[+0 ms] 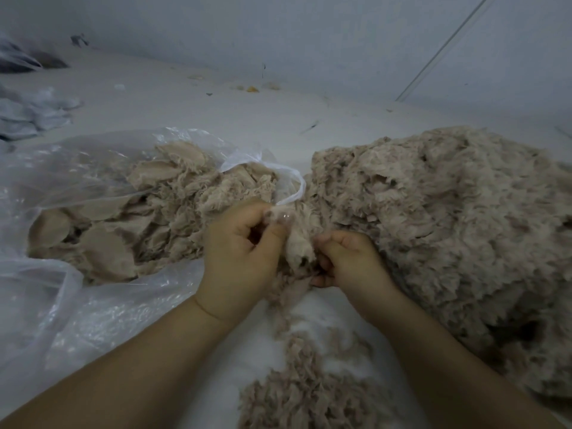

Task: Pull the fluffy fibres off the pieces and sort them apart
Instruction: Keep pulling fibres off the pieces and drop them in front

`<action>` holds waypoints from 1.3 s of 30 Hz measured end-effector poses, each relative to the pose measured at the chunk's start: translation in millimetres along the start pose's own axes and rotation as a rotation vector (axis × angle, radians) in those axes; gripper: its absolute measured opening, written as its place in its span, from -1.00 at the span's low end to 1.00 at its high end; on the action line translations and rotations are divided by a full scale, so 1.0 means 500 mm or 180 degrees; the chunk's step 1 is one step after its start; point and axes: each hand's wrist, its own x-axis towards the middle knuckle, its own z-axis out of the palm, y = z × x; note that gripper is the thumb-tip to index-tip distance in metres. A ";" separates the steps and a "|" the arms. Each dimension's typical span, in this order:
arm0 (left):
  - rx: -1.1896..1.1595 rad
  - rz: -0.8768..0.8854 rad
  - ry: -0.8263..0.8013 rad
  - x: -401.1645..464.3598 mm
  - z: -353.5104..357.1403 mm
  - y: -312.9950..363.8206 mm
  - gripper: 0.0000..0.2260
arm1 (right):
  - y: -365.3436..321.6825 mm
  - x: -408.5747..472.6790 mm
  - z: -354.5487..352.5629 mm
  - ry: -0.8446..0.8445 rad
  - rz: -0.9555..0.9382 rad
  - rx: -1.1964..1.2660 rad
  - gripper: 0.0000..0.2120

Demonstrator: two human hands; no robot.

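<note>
Both hands hold one beige fluffy piece [299, 243] at the centre of the view. My left hand [238, 258] pinches its upper edge between thumb and curled fingers. My right hand [346, 261] grips its right side with curled fingers. A clear plastic bag [77, 168] on the left lies open and holds several flat beige pieces [102, 252] with fluffy edges. A large heap of beige fluff [448, 236] fills the right side. A smaller scatter of pulled fibres [303, 394] lies on the white surface below my hands.
The pale floor [185, 106] runs back to a wall. Small scraps [252, 88] lie near the wall foot. Grey-white cloth bundles [28, 116] sit at the far left. A thin line [442, 48] slants down the wall at the right.
</note>
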 end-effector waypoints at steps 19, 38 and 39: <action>-0.0772 -0.1310 -0.0593 0.000 0.025 -0.030 -0.44 | 0.000 -0.034 0.017 -0.0644 -0.0854 -0.0111 -0.79; -0.1053 -0.1944 -0.0745 0.004 0.017 -0.031 -0.47 | 0.004 -0.018 0.010 -0.0237 -0.0242 0.0291 -0.66; -0.1121 -0.1965 -0.0792 0.004 0.017 -0.031 -0.50 | 0.005 -0.017 0.010 -0.0214 -0.0266 0.0252 -0.68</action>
